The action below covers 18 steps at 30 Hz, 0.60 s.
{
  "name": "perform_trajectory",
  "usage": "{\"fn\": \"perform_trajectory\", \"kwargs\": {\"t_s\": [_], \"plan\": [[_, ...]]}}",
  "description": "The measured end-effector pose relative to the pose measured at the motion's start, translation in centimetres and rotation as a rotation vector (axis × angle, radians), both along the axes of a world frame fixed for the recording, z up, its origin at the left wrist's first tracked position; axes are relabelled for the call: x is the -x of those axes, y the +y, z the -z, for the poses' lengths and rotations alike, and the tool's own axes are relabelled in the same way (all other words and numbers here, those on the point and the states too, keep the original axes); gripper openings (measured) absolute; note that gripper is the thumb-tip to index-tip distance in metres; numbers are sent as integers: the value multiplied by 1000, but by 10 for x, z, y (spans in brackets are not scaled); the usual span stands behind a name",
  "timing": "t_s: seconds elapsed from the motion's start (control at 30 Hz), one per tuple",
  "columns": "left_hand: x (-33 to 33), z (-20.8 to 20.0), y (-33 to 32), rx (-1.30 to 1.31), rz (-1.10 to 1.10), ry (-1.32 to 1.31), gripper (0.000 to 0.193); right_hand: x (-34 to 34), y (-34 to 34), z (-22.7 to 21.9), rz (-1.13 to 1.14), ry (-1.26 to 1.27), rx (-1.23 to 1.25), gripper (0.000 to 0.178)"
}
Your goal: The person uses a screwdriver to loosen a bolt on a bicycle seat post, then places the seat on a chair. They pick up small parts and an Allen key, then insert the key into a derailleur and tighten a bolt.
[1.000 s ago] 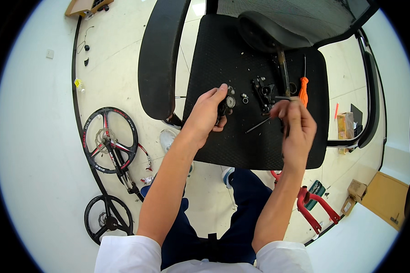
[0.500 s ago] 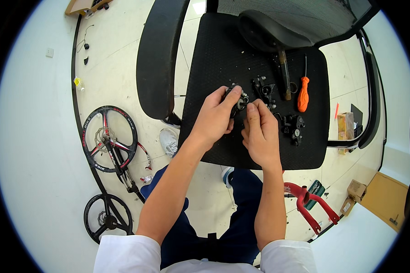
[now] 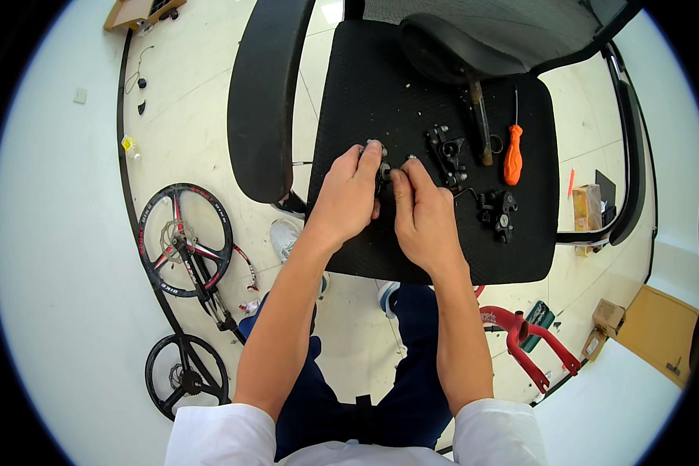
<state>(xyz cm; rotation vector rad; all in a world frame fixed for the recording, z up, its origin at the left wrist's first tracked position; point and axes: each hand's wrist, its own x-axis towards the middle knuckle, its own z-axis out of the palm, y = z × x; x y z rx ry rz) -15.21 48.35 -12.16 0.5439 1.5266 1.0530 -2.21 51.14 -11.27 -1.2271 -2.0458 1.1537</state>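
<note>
My left hand (image 3: 348, 196) is closed around a dark bicycle disc brake caliper (image 3: 384, 168), held over the black chair seat (image 3: 380, 85). My right hand (image 3: 429, 219) pinches something small and dark against the caliper's right side; the fingers mostly hide it, and a shiny tip shows above them. Just right of my hands, a second brake caliper (image 3: 447, 154) lies on the seat, with a third caliper (image 3: 499, 214) nearer to me. An orange-handled screwdriver (image 3: 513, 155) rests farther right, beside a bicycle saddle (image 3: 441, 50) with its rusty seat post (image 3: 481, 124).
The chair's left armrest (image 3: 266, 101) rises beside the seat. Wheels with a black fork (image 3: 194, 272) lie on the floor at left. A red fork (image 3: 512, 330) and a green case (image 3: 537, 322) are at lower right, near cardboard boxes (image 3: 607, 317).
Both hands and the caliper have shifted slightly left, with the right fingers still at the caliper's side. The whole view has moved a little.
</note>
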Motion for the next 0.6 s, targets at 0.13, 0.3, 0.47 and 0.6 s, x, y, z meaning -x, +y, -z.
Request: {"fn": "perform_trajectory", "kwargs": {"t_s": [0.13, 0.3, 0.47, 0.6], "plan": [[1, -2, 0, 26, 4, -58, 41, 1, 0, -1, 8, 7, -15, 13], [-2, -4, 0, 36, 31, -128, 41, -5, -1, -4, 3, -50, -32, 13], [-7, -4, -2, 33, 58, -174, 40, -9, -6, 0, 34, -53, -46, 12], [-13, -2, -5, -18, 64, -154, 37, -20, -11, 11, 68, -10, -82, 14]]}}
